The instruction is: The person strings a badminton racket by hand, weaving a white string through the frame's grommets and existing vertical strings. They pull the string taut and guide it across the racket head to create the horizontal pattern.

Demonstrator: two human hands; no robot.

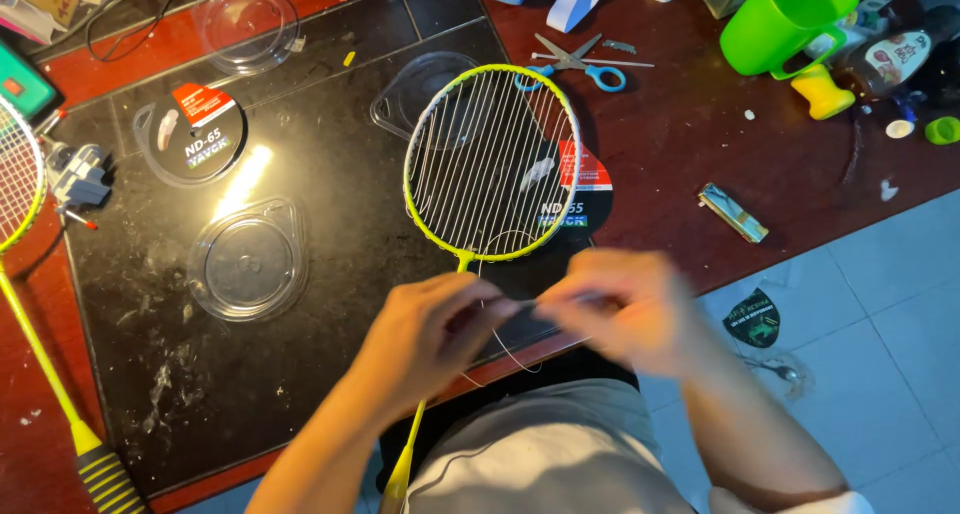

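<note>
The yellow-framed badminton racket (490, 164) lay on the dark stone inlay of the red table (690, 144), its oval head well out from us and its long axis running back toward our body: head farthest, throat at about the middle of the picture, shaft (415, 424) passing down under our left forearm to the table's near edge. The head carried only its lengthwise strings; no cross strings showed.

From the throat a thin pale string (505, 349) looped off toward us, and both our hands met just below the throat, on our side of the head. Our left hand (430, 329) sat directly over the shaft line, fingers curled in a narrow pinch toward the right. Our right hand (620, 309) came in from the other side, blurred with motion, fingers drawn together near the left's fingertips. We judged that both pinched the string, but the blur kept us from being sure of the right one's grip. The left hand was the nearer to the shaft; the two were about equally near the throat.

Farther out, blue-handled scissors (580, 64) lay beyond the head. A black round string packet (200, 134) lay up left, and a clear plastic lid (248, 259) left of the racket. A second racket (40, 304) ran along the left edge. A green jug (785, 19) stood at the far right.
</note>
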